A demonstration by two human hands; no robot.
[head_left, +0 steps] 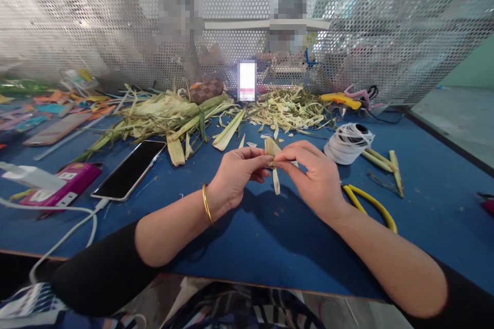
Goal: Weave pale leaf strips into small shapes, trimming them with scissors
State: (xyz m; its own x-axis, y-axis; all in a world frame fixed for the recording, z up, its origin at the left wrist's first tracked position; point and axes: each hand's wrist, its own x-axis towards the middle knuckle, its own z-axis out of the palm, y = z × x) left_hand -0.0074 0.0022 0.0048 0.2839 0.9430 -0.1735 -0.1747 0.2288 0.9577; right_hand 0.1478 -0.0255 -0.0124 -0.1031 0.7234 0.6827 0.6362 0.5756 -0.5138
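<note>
My left hand (pixel 235 175) and my right hand (pixel 312 175) meet above the middle of the blue table (pixel 270 247). Both pinch a small folded strip of pale palm leaf (pixel 273 157), fingers closed on it from either side. A loose end of the strip hangs down between the hands. A gold bangle sits on my left wrist. A heap of long green and yellow palm leaves (pixel 165 115) lies behind my left hand. A pile of cut leaf scraps (pixel 287 108) lies behind my right hand.
A dark phone (pixel 129 169) on a white cable and a pink box (pixel 69 182) lie at left. A spool of white thread (pixel 347 142), yellow-handled scissors (pixel 368 203) and leaf stalks (pixel 386 162) lie at right. A lit phone (pixel 247 80) stands by the perforated screen; people sit behind it.
</note>
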